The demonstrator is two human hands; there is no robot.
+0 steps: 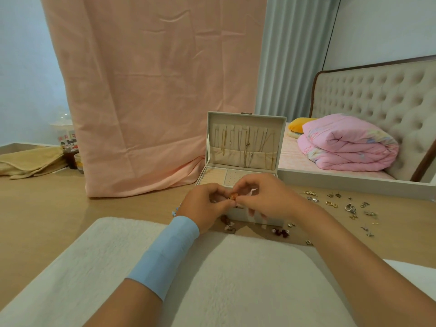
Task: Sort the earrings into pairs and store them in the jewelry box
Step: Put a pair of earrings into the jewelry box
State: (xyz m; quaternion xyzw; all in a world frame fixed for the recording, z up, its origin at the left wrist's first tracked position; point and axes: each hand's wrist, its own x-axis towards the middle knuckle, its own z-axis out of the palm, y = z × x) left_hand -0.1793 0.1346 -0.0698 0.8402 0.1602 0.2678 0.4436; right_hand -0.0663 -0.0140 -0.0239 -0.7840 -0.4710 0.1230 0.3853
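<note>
Earring sorting, pinching small orange bead earring (233, 196) between left hand (205, 206) and right hand (266, 199), hovering over open white jewelry box (245, 122).

Both hands meet in front of the open jewelry box (236, 120). The left hand (205, 204) and the right hand (264, 197) pinch one small orange earring (233, 196) between their fingertips. Just behind the hands lies the box's tray, and necklaces hang in its upright lid. Loose earrings (349, 206) lie scattered on the wooden table (47, 208) to the right of the right hand, with a few more (282, 232) just under both hands. A blue band (165, 253) wraps the left wrist, above a white fluffy cushion (212, 279).
</note>
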